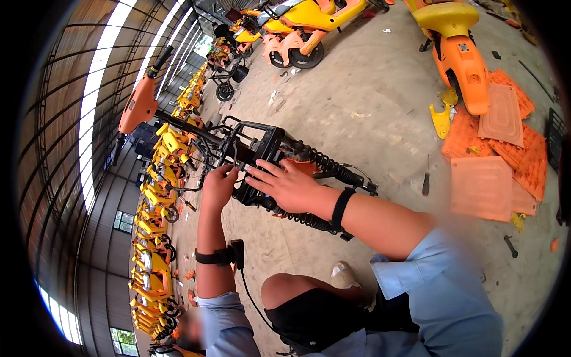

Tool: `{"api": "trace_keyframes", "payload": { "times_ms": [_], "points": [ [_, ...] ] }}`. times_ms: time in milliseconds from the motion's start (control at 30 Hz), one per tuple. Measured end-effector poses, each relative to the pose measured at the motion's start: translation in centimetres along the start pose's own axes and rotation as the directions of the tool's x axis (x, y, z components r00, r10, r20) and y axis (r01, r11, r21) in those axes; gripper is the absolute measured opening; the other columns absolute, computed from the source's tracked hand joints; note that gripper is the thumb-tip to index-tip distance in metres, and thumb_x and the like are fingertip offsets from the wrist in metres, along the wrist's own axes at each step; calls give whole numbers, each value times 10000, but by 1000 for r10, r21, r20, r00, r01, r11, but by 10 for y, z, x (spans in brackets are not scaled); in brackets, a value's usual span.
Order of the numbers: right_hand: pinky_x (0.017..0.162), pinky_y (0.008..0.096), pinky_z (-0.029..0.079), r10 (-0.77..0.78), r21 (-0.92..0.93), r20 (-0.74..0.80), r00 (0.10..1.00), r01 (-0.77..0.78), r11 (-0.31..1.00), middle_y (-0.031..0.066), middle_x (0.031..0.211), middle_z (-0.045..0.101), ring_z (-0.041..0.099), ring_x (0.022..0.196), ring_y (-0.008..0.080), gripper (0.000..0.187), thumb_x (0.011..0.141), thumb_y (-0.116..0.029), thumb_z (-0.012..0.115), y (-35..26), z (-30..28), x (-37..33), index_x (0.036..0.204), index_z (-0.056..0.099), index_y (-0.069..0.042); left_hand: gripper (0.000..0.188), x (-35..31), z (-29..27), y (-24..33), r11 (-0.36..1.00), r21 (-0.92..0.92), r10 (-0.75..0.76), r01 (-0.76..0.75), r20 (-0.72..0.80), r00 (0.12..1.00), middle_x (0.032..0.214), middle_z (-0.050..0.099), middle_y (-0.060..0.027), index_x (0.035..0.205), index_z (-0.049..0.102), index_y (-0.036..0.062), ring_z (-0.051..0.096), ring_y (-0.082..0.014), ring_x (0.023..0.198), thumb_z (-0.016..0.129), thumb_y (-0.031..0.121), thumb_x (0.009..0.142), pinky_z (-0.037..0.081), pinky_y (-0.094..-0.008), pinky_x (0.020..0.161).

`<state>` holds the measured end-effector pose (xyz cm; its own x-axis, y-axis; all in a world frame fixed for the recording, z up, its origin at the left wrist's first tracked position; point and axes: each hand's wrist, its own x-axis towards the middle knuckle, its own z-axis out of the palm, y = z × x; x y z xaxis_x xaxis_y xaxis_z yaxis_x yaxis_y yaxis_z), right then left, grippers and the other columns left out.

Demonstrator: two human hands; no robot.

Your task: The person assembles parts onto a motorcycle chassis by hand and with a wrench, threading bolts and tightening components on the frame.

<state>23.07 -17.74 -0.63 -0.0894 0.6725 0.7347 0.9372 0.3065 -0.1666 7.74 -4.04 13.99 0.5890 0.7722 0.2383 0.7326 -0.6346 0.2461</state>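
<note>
A stripped scooter frame (270, 141) of black metal stands in front of me, with handlebars under an orange cover (138, 106) at its far left. Two black coil-spring shock absorbers (334, 168) run along its right end. My right hand (286, 187) lies over the middle of the frame, palm down, fingers stretched and apart. Close to its fingertips, my left hand (218, 185) is at the frame's near left side, thumb and fingers drawn together. What those fingers pinch, if anything, is too small to make out. Part of an orange piece (304, 166) shows behind my right hand.
A screwdriver (426, 177) lies on the concrete floor to the right, near stacked orange panels (480, 187) and a wrench-like tool (510, 246). An orange and yellow scooter body (467, 68) stands at the far right. Several yellow scooters (156, 262) line the left wall.
</note>
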Motion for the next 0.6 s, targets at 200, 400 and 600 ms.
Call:
{"api": "trace_keyframes", "payload": {
  "times_ms": [200,400,600],
  "points": [
    [1162,523,345,-16,13,69,997,15,1000,43,1708,293,236,1582,246,722,946,-145,598,2,-4,0,1624,349,-138,280,-34,5,41,872,437,305,-221,-131,943,901,736,-176,1038,786,73,711,-383,788,727,327,934,559,-456,679],
    [1214,489,281,-48,38,63,997,46,998,64,1721,273,245,1582,250,730,925,-110,591,15,-4,-20,1618,364,-121,267,-80,19,72,909,398,249,-122,-285,926,855,722,-137,1010,790,95,700,-352,735,757,347,924,542,-426,633],
    [1209,456,304,-37,72,51,998,33,997,99,1664,369,318,1543,295,667,912,-97,592,22,-24,-29,1562,444,-104,247,-97,37,50,925,363,279,-112,-448,849,854,704,-81,1042,782,144,705,-289,737,811,325,876,536,-391,616]
  ]
}}
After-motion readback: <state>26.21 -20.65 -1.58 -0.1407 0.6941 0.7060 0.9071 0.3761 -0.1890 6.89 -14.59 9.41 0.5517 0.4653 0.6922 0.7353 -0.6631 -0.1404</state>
